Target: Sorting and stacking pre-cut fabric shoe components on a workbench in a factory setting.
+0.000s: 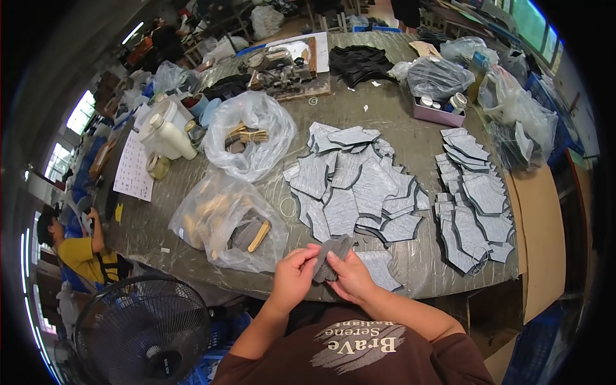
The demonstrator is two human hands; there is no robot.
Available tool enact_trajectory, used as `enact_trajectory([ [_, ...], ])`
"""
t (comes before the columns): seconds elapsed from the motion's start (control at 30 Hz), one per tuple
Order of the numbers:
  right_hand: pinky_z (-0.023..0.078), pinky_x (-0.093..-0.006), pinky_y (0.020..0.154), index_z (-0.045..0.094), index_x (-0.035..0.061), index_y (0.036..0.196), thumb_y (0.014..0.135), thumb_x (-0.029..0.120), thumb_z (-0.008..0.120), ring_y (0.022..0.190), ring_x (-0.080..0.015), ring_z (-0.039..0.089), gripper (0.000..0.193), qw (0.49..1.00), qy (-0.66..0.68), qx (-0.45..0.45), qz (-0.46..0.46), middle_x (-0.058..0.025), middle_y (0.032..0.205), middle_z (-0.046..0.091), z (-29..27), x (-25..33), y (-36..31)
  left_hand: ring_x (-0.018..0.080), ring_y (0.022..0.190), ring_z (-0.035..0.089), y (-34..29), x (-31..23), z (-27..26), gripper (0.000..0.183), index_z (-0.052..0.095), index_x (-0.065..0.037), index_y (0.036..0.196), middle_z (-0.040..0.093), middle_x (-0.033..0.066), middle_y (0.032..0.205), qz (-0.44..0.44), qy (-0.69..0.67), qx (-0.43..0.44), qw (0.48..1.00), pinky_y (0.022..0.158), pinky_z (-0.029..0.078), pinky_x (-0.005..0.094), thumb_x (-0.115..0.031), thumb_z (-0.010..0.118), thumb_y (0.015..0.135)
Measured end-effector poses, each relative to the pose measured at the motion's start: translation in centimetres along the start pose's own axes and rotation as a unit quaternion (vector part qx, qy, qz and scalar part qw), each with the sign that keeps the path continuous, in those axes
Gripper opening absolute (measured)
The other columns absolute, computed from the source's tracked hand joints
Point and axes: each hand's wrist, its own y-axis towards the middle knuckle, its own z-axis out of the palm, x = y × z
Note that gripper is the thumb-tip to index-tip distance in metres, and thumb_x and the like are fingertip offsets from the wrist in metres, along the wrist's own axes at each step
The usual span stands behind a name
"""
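One dark grey stack (330, 255) was gripped between left hand (296, 274) and right hand (352, 277) near the table's (154, 234) near edge; the grey heap (360, 187) beyond seemed unsorted, the right-side rows (482, 194) already arranged.

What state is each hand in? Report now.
Left hand: closed, at the left edge of the dark grey pieces; whether it grips them cannot be told.
Right hand: closed, holding the dark grey pieces.

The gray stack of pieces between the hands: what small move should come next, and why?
Probably the left hand should ease one piece off the gray stack: the right hand grips it, the left one is at its edge, and its layers lie close together.
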Motion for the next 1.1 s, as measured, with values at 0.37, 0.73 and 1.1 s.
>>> enact_trajectory([
  [0.37,0.041,-0.0352,0.095,0.041,0.0063,0.114,0.097,0.022,0.042,0.11,-0.0207,0.049,0.023,0.992,-0.107,-0.012,-0.059,-0.0163,0.132,0.044,-0.2,-0.9,0.1,0.0071,0.075,0.053,-0.8,0.6,1.9,0.02,0.056,0.0,0.11,0.058,0.0007,0.087,-0.127,-0.207,0.051,0.969,0.065,0.043,0.0192,-0.006,0.051,0.091],
  [0.73,0.03,-0.0387,0.098,0.043,-0.0049,0.115,0.091,0.016,0.043,0.109,-0.0335,0.042,0.032,0.795,-0.528,-0.064,-0.29,-0.0196,0.116,0.045,-0.6,-1.0,-0.3,0.0026,0.063,0.043,-1.6,0.0,2.3,0.025,0.05,-0.002,0.116,0.052,-0.003,0.081,-0.266,-0.357,0.113,0.888,0.056,0.035,0.0168,-0.016,0.041,0.098],
  [1.1,0.035,-0.041,0.091,0.046,-0.0003,0.116,0.078,0.012,0.064,0.103,-0.0346,0.044,0.044,0.725,-0.625,0.007,-0.29,-0.0184,0.112,0.047,0.1,0.4,0.1,0.0335,0.087,0.05,-1.4,0.2,-2.6,0.018,0.051,0.001,0.099,0.053,0.0166,0.093,0.163,0.358,0.087,0.915,0.076,0.041,0.0414,-0.004,0.053,0.082],
])
